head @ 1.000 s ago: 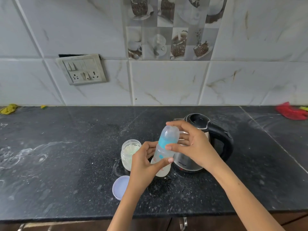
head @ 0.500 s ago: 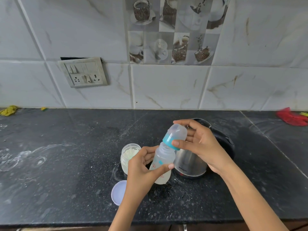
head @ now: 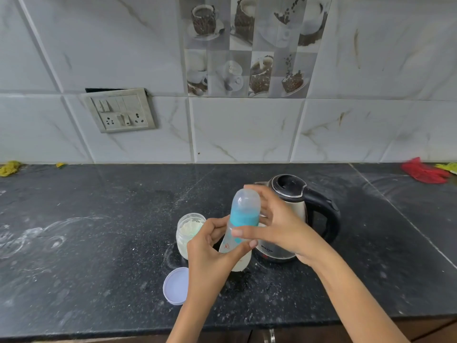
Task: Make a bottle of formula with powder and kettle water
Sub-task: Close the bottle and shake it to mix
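translucent plastic baby bottle with teal collar and clear cap [head: 241, 227] is held tilted above the black stone worktop [head: 99, 243], body grasped by left hand [head: 210, 253], collar by right hand [head: 279, 226]. leakage is judged possible if the collar is loose.

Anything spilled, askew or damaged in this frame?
Yes. White powder is scattered across the black counter, with smeared residue at the left. The switch plate hangs crooked, with a dark gap behind its top edge. The powder jar stands open, its lid lying on the counter in front of it.
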